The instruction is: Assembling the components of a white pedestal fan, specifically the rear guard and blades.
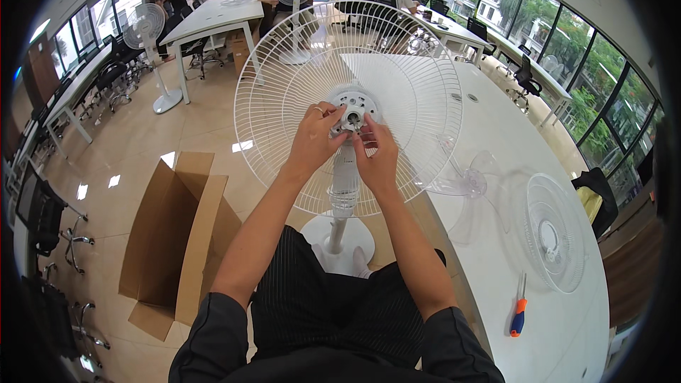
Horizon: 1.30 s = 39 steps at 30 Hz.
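Observation:
In front of me stands a white pedestal fan (345, 181), its wide wire rear grille (273, 99) upright around the motor hub. A round white plastic nut (352, 119) sits at the hub's middle. My left hand (313, 138) grips it from the left with bent fingers and thumb. From the right, my right hand (377, 156) closes its fingertips on the same nut's lower edge. Both hands partly cover the hub, so the fingers' exact contact is hard to see. The fan's round base (316, 230) rests on the floor between my feet.
On the white table (454, 220) at my right lie a clear fan blade (474, 183), a front grille (567, 255) and an orange-and-blue screwdriver (519, 318). An open cardboard box (157, 241) stands on the floor to my left. Other people and assembled fans (145, 28) are farther back.

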Tool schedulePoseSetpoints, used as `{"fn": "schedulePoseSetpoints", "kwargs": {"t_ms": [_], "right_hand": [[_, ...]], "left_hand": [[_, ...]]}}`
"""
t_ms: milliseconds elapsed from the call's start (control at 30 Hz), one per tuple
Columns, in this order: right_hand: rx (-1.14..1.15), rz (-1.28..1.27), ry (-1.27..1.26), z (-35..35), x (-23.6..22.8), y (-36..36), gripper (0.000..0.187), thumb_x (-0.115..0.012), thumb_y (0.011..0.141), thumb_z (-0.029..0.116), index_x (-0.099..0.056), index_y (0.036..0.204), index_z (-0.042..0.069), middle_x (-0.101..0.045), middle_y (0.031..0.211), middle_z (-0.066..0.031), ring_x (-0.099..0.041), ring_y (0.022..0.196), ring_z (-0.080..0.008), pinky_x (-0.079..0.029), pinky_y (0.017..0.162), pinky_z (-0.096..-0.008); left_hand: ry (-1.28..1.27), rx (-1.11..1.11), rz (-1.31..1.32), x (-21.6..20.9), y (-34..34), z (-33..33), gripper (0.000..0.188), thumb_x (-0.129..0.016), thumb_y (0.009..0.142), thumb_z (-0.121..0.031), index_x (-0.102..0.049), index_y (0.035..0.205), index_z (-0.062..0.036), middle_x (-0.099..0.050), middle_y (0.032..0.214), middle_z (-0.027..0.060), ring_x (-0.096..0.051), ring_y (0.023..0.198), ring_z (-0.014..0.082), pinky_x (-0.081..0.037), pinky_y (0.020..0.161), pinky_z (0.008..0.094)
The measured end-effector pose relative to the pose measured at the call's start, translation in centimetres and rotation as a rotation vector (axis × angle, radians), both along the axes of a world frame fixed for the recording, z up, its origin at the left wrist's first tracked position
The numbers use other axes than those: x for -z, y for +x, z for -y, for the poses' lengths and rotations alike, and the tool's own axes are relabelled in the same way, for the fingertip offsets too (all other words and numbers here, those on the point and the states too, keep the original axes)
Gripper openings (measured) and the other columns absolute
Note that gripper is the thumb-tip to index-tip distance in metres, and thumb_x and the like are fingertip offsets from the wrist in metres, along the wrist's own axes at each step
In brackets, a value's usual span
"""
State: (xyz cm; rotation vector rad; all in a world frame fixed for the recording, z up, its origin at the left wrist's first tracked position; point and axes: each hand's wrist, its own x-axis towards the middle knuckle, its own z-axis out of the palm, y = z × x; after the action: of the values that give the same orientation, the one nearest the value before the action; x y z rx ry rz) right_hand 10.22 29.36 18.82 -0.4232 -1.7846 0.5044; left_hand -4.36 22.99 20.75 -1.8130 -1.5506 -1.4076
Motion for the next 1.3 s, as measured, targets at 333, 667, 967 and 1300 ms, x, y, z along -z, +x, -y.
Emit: {"fn": "schedulePoseSetpoints", "kwargs": {"t_ms": [333, 667, 967, 1300], "right_hand": [[-0.028, 0.072, -0.088, 0.6, 1.8, 1.0, 0.041, -0.070, 0.084, 0.005, -0.061, 0.123, -0.002, -0.067, 0.091, -0.0127, -0.067, 0.074, -0.0179, -0.053, 0.065, -0.0282], [-0.078, 0.003, -0.163, 1.3, 0.7, 1.1, 0.035, -0.070, 0.085, 0.006, -0.063, 0.119, -0.001, -0.067, 0.088, -0.0101, -0.065, 0.071, -0.0159, -0.053, 0.065, -0.0277], [0.030, 0.028, -0.138, 1.3, 2.3, 1.2, 0.033, -0.069, 0.085, 0.006, -0.063, 0.116, -0.001, -0.067, 0.088, -0.0108, -0.066, 0.072, -0.0160, -0.053, 0.065, -0.0275], [0.000, -0.030, -0.206, 1.2, 1.1, 0.6, 0.040, -0.070, 0.085, 0.007, -0.059, 0.122, -0.003, -0.066, 0.091, -0.0119, -0.066, 0.075, -0.0160, -0.054, 0.065, -0.0271]], "left_hand": [[-0.092, -0.020, -0.078, -0.7, 0.8, 0.0, 0.084, -0.085, 0.059, -0.007, -0.053, 0.137, -0.0095, -0.050, 0.116, 0.0143, -0.053, 0.104, 0.0309, -0.051, 0.087, 0.0376], [-0.084, -0.008, -0.039, -0.8, 1.0, 0.0, 0.088, -0.086, 0.058, -0.007, -0.050, 0.139, -0.0075, -0.051, 0.116, 0.0136, -0.052, 0.105, 0.0307, -0.051, 0.088, 0.0379], [-0.011, -0.022, -0.129, -0.6, 0.7, 0.1, 0.074, -0.086, 0.062, -0.012, -0.058, 0.131, -0.0107, -0.053, 0.114, 0.0110, -0.055, 0.102, 0.0282, -0.052, 0.084, 0.0371], [0.095, -0.027, -0.080, 0.3, 0.5, 0.0, 0.058, -0.086, 0.063, -0.012, -0.067, 0.117, -0.0025, -0.061, 0.105, 0.0114, -0.059, 0.098, 0.0281, -0.054, 0.079, 0.0357]]}}
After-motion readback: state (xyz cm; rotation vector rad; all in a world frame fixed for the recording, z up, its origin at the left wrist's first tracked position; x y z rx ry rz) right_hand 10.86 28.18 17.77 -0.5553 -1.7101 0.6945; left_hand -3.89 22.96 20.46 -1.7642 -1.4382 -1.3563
